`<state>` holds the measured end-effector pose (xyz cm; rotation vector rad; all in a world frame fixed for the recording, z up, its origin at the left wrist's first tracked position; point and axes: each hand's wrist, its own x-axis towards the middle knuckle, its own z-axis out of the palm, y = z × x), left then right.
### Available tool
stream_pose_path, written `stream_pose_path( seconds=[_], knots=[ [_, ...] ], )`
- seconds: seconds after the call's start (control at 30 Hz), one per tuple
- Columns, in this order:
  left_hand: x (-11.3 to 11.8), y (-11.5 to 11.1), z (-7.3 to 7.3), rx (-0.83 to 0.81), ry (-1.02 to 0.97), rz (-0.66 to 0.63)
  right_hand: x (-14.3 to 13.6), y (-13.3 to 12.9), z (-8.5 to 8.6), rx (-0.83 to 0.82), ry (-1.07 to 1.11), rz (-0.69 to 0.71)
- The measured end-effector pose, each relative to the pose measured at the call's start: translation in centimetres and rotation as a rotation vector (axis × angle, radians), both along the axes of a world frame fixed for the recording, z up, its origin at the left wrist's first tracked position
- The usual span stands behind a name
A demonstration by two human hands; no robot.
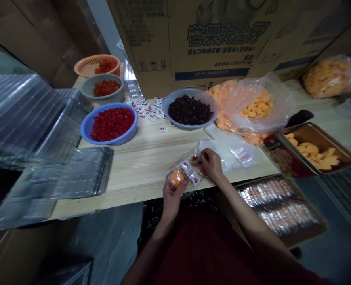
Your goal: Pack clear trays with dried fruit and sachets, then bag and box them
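Observation:
A clear plastic tray (pixel 190 168) is held over the table's front edge, with an orange piece (pixel 177 178), small white packets (pixel 194 177) and a few dark and red pieces in it. My left hand (pixel 173 194) grips its near left end, thumb by the orange piece. At the tray's right end, my right hand (pixel 212 164) has its fingertips pinched together over the dark and red pieces; what they hold, if anything, is too small to tell. Flat clear plastic bags (pixel 231 152) lie just right of that hand.
Bowls of red pieces (pixel 111 123) and dark pieces (pixel 189 110) stand behind, with scattered packets (pixel 148 109) between. Stacked clear trays (pixel 83 172) are left; an orange-filled bag (pixel 257 105) and tin (pixel 315 152) are right. A packed box (pixel 279 206) sits lower right.

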<state>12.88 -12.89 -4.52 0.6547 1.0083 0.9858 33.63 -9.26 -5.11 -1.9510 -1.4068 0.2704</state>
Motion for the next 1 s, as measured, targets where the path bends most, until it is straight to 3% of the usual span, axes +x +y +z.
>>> stream_pose_path(
  seconds=[0.27, 0.47, 0.63, 0.8, 1.0],
  knots=[
    [0.5, 1.4, 0.6, 0.055, 0.025, -0.055, -0.8, 0.7, 0.2, 0.065, -0.051, 0.073],
    [1.1, 1.4, 0.3, -0.012, -0.016, -0.034, -1.5, -0.1, 0.6, 0.100, -0.043, 0.151],
    [0.8, 1.4, 0.9, 0.005, -0.032, -0.077, 0.0, -0.4, 0.9, 0.059, 0.032, 0.061],
    [0.6, 1.8, 0.5, -0.022, -0.073, -0.133, 1.6, -0.2, 0.8, 0.065, 0.089, -0.001],
    [1.1, 2.3, 0.4, 0.002, -0.053, -0.166, 1.8, 0.0, 0.6, 0.071, -0.021, 0.098]
  ],
)
